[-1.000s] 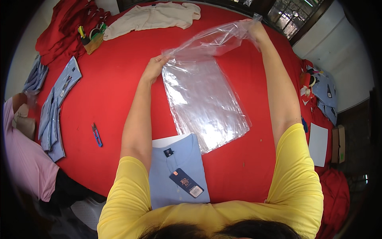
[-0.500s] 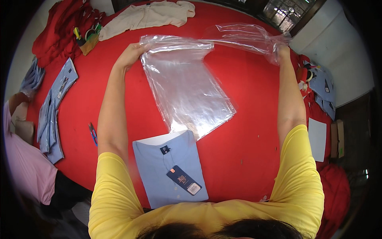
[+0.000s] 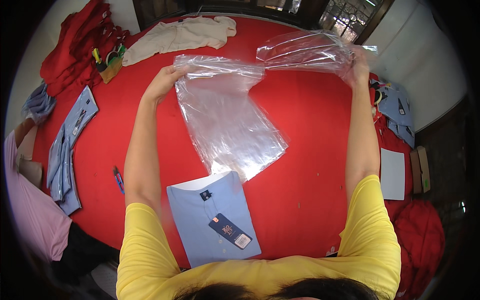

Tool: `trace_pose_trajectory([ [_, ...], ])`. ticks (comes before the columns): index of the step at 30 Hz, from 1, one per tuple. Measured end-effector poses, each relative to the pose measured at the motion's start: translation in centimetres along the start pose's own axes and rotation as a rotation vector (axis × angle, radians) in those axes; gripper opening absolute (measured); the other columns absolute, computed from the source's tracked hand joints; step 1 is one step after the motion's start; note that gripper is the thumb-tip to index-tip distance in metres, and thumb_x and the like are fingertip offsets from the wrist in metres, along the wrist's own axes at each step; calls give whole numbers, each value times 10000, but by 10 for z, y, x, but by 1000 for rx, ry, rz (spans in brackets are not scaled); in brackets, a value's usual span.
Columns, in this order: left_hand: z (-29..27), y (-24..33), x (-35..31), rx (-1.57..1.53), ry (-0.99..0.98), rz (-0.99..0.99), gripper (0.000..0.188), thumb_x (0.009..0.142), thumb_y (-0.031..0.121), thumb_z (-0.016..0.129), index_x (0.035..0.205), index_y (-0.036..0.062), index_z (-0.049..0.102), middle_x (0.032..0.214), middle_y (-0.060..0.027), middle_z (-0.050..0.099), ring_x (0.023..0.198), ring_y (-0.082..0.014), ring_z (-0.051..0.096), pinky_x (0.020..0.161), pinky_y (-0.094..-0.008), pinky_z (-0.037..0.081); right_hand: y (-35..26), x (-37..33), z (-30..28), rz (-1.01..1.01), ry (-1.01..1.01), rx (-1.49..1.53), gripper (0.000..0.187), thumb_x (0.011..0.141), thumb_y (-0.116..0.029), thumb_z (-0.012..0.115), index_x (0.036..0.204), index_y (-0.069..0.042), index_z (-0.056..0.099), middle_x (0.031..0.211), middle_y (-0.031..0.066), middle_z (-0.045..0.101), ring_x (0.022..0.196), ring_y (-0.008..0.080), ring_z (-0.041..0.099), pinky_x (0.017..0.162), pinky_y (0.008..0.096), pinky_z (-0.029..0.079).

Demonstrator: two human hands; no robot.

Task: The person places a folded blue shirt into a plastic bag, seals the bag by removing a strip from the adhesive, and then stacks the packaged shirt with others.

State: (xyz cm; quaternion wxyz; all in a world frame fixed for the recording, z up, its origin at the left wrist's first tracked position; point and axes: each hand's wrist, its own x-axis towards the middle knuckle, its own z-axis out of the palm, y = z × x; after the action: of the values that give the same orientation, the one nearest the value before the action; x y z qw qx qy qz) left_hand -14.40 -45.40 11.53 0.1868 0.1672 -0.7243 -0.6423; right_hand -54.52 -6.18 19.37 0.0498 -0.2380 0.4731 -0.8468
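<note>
A flat clear plastic bag (image 3: pixel 230 125) stretches over the middle of a table (image 3: pixel 310 210) covered in red cloth, its lower end reaching the top of a folded light-blue shirt (image 3: pixel 200 225) near the table's near edge. The person's left hand (image 3: pixel 165 82) pinches the bag's far left corner between thumb and fingers. The right hand (image 3: pixel 358 67), slightly blurred, grips a bunched length of clear film (image 3: pixel 305 52) toward the table's far right corner; the film runs left to the bag's top, and whether the two are joined cannot be told. The shirt has a white card (image 3: pixel 200 183) showing at its neck and a dark hang tag (image 3: pixel 230 231) on its front. Blue-handled snips (image 3: pixel 119 181) lie left of the shirt, beyond the left forearm. Bagged blue garments (image 3: pixel 62 165) lie along the left edge, where a co-worker in a pink top (image 3: pixel 37 215) reaches to a bundle of blue cloth. A cream garment (image 3: pixel 182 37) is spread near the far edge; at the far left corner are a tool pouch (image 3: pixel 111 69) and heaped red garments (image 3: pixel 75 55). By the right edge are folded blue shirts (image 3: pixel 395 107) and a white sheet (image 3: pixel 392 174).
</note>
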Motion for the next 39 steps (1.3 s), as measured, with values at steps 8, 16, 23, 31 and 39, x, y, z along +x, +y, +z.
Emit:
trace_pose_trajectory([
  [8,11,-5,-5,-28,37,33,357,928,254,573,1161,-10,631,1092,-79,671,1050,-156,576,1001,-318,366,-90,-68,77,-98,-422,-170,211,950,-166,587,1109,-28,601,878,15,584,791,97,524,738,235,432],
  [16,14,-6,-26,-108,144,-26,564,959,446,531,1228,-49,575,1211,-119,622,1150,-189,534,1046,-335,329,-82,-192,98,102,-1101,-911,219,833,-109,659,1041,-53,704,1013,50,636,984,171,586,903,286,449],
  [23,35,10,-48,-137,169,5,537,985,391,508,1271,-63,532,1287,-122,570,1184,-186,497,1048,-323,328,-2,-242,60,75,-1208,-1234,291,815,13,522,998,-90,724,1202,89,613,1206,260,508,1045,374,393],
  [31,74,42,-81,-127,36,174,418,997,374,497,1148,4,619,1093,-49,643,1004,-119,556,924,-269,403,59,-191,93,-103,-272,-869,209,927,-84,514,1059,7,647,1104,148,665,1109,248,597,970,337,444],
  [39,103,56,-105,-145,92,205,381,1002,351,499,1123,16,634,1039,-26,652,959,-89,561,875,-253,425,54,-171,115,211,-243,-594,252,811,-251,755,840,-47,611,685,19,590,614,105,527,510,280,428],
])
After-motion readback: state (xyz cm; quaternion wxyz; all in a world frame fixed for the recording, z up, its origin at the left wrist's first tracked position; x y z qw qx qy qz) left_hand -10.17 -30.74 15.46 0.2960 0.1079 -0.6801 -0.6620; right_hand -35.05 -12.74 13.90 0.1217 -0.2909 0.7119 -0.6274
